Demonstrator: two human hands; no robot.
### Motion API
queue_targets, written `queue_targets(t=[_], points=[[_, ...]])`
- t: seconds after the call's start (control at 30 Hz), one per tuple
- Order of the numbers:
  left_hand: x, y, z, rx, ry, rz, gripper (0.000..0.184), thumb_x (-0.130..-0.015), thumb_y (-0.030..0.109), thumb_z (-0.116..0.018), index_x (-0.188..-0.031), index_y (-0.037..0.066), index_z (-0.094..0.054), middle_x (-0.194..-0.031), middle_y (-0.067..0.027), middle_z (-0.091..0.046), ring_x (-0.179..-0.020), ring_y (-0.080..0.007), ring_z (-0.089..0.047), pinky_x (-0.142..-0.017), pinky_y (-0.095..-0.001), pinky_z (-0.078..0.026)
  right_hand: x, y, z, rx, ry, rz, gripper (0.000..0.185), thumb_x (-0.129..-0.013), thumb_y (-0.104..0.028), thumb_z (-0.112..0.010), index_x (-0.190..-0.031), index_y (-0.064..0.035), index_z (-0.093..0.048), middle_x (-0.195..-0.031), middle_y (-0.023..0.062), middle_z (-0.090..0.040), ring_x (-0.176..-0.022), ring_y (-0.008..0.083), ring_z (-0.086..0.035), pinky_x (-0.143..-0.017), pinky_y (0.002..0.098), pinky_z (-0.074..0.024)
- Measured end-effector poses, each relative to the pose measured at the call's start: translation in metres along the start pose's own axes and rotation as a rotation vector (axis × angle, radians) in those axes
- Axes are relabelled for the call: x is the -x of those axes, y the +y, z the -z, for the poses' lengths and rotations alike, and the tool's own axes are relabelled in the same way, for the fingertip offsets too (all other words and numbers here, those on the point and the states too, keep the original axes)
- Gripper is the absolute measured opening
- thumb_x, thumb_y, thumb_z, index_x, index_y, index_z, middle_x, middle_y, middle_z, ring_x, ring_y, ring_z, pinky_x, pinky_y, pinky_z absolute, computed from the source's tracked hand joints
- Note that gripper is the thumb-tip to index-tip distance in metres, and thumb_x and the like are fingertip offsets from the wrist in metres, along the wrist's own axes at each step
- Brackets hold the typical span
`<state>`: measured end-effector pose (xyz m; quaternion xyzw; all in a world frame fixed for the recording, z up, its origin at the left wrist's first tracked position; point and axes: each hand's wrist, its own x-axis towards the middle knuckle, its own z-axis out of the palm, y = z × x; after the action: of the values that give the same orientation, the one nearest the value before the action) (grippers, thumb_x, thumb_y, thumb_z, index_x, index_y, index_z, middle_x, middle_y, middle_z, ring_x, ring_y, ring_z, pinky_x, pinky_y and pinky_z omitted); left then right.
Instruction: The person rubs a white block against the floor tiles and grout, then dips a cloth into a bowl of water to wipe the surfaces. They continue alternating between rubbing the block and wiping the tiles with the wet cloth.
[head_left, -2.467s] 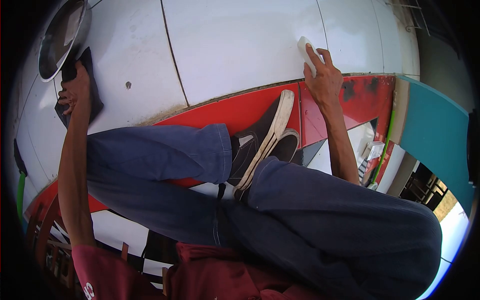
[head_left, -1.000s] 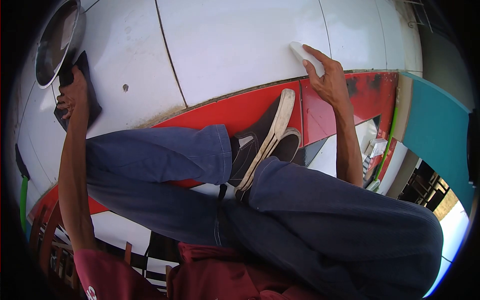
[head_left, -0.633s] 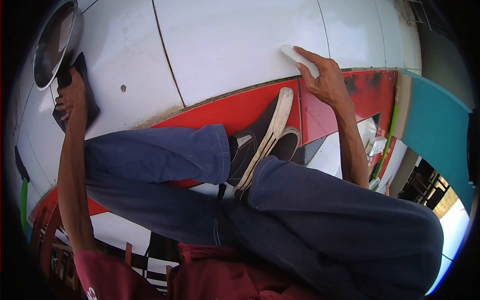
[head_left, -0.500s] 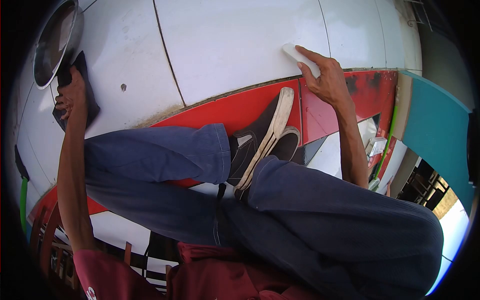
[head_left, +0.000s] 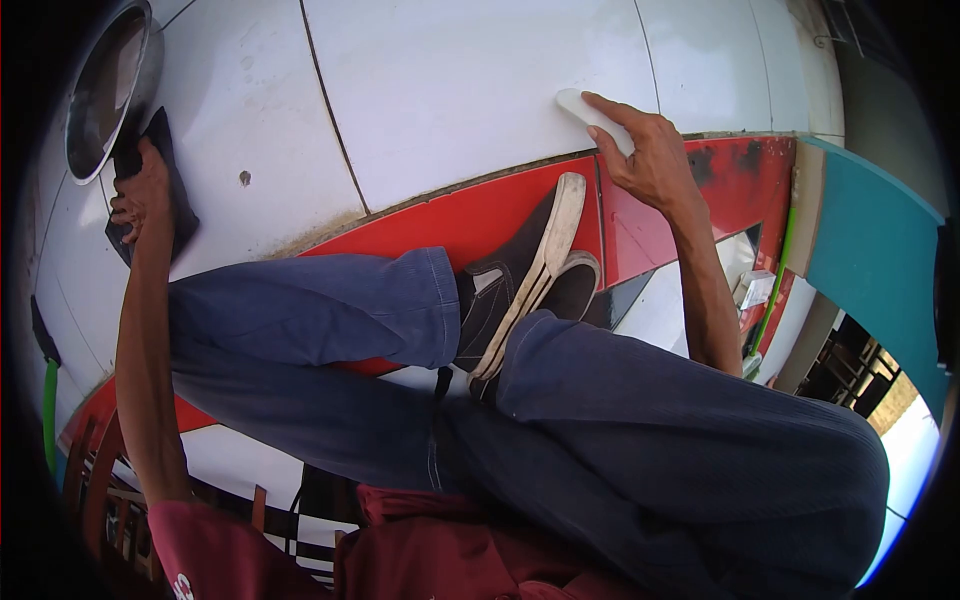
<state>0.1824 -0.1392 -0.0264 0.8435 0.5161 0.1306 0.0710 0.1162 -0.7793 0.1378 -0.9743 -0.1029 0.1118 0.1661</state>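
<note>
My right hand (head_left: 650, 160) is closed around a white oblong block (head_left: 573, 103), whose exact kind I cannot make out. It presses the block against the white tiled surface (head_left: 480, 90), just beyond the red tile strip. Off to the left, my left hand (head_left: 143, 195) rests with curled fingers on a dark cloth (head_left: 182, 205), gripping part of it. Close beside that cloth is a round metal basin (head_left: 157, 65) with brownish liquid inside. The underside of the block is hidden.
My shoes (head_left: 525, 270) and bent legs lie between the two arms. A red tile strip (head_left: 430, 215) edges the white tiles. A green-handled tool (head_left: 49, 410) is at far left; a thin green pole (head_left: 775, 290) and a teal panel (head_left: 870, 240) are at right.
My right hand has slid the white block slightly left across the tile. My left hand and the dark cloth stay nearly in place.
</note>
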Motion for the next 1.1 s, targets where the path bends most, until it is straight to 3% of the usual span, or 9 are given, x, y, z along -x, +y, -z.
queue_targets(t=[0.1, 0.2, 0.43, 0.53, 0.63, 0.77, 0.87, 1.0, 1.1], points=[[0.002, 0.002, 0.0, -0.004, 0.009, -0.002, 0.119, -0.068, 0.09, -0.054, -0.15, 0.006, -0.043, -0.155, -0.0201, -0.035, -0.151, -0.0437, -0.015, -0.117, -0.0697, -0.003, -0.004, -0.008, 0.009, 0.028, -0.051, -0.154, 0.038, -0.093, -0.023, -0.065, -0.128, -0.0101, -0.068, -0.114, 0.0186, -0.073, -0.098, 0.038, -0.071, -0.089, 0.0438, -0.0548], [0.003, 0.002, 0.003, -0.01, -0.005, 0.003, 0.118, -0.069, 0.09, -0.054, -0.151, 0.006, -0.042, -0.156, -0.0202, -0.035, -0.151, -0.0437, -0.015, -0.117, -0.0697, -0.002, 0.0, -0.005, 0.0, 0.012, -0.012, -0.003, 0.038, -0.093, -0.023, -0.065, -0.128, -0.0104, -0.068, -0.114, 0.0181, -0.073, -0.097, 0.0376, -0.071, -0.089, 0.0441, -0.0548], [0.002, 0.003, 0.002, -0.012, -0.014, 0.01, 0.117, -0.069, 0.089, -0.055, -0.152, 0.007, -0.041, -0.156, -0.0198, -0.035, -0.152, -0.0424, -0.015, -0.117, -0.0694, -0.002, -0.001, -0.002, 0.0, 0.054, -0.018, 0.013, 0.038, -0.093, -0.025, -0.064, -0.129, -0.0113, -0.068, -0.114, 0.017, -0.073, -0.098, 0.0384, -0.07, -0.09, 0.0444, -0.0544], [0.005, 0.004, 0.004, 0.005, -0.001, 0.01, 0.117, -0.069, 0.088, -0.055, -0.152, 0.007, -0.041, -0.156, -0.0199, -0.035, -0.152, -0.0427, -0.014, -0.118, -0.0689, -0.002, -0.005, -0.002, 0.011, 0.069, -0.062, -0.163, 0.038, -0.093, -0.025, -0.064, -0.128, -0.0122, -0.068, -0.116, 0.0172, -0.073, -0.098, 0.0386, -0.07, -0.09, 0.0443, -0.0546], [0.005, 0.004, 0.004, 0.0, -0.01, 0.015, 0.118, -0.068, 0.089, -0.055, -0.152, 0.007, -0.041, -0.156, -0.0195, -0.035, -0.152, -0.0424, -0.015, -0.118, -0.0684, -0.002, 0.0, 0.004, 0.0, 0.039, -0.03, 0.017, 0.037, -0.093, -0.025, -0.064, -0.128, -0.0127, -0.069, -0.116, 0.0169, -0.072, -0.097, 0.0384, -0.07, -0.089, 0.0447, -0.0551], [0.009, 0.008, 0.011, -0.011, -0.026, 0.01, 0.118, -0.07, 0.09, -0.052, -0.153, 0.007, -0.038, -0.158, -0.0194, -0.033, -0.152, -0.0427, -0.013, -0.118, -0.0681, -0.003, -0.008, -0.004, 0.014, 0.041, -0.129, -0.239, 0.038, -0.094, -0.025, -0.064, -0.129, -0.0123, -0.068, -0.115, 0.0156, -0.073, -0.097, 0.0377, -0.071, -0.088, 0.0452, -0.0556], [0.007, 0.004, 0.004, -0.011, -0.012, 0.001, 0.117, -0.071, 0.09, -0.05, -0.153, 0.007, -0.039, -0.16, -0.0193, -0.031, -0.153, -0.0425, -0.013, -0.119, -0.068, -0.002, 0.0, 0.009, -0.005, -0.002, 0.005, 0.047, 0.038, -0.094, -0.026, -0.065, -0.129, -0.0125, -0.068, -0.115, 0.0163, -0.073, -0.099, 0.0375, -0.07, -0.09, 0.045, -0.0549], [0.001, 0.0, 0.001, -0.036, -0.007, 0.002, 0.116, -0.072, 0.091, -0.048, -0.152, 0.008, -0.042, -0.161, -0.019, -0.03, -0.153, -0.0411, -0.013, -0.118, -0.0684, -0.002, -0.005, -0.001, 0.011, 0.014, -0.078, -0.142, 0.038, -0.093, -0.027, -0.065, -0.129, -0.0126, -0.069, -0.114, 0.0173, -0.073, -0.102, 0.0374, -0.069, -0.093, 0.0448, -0.0536], [0.0, -0.001, 0.0, -0.051, -0.013, 0.006, 0.116, -0.072, 0.092, -0.046, -0.152, 0.008, -0.042, -0.161, -0.0191, -0.03, -0.153, -0.0406, -0.013, -0.118, -0.0685, -0.002, 0.0, 0.002, -0.003, 0.011, 0.021, 0.064, 0.038, -0.093, -0.026, -0.065, -0.128, -0.0112, -0.069, -0.11, 0.0183, -0.074, -0.097, 0.0381, -0.07, -0.091, 0.0457, -0.0543]])
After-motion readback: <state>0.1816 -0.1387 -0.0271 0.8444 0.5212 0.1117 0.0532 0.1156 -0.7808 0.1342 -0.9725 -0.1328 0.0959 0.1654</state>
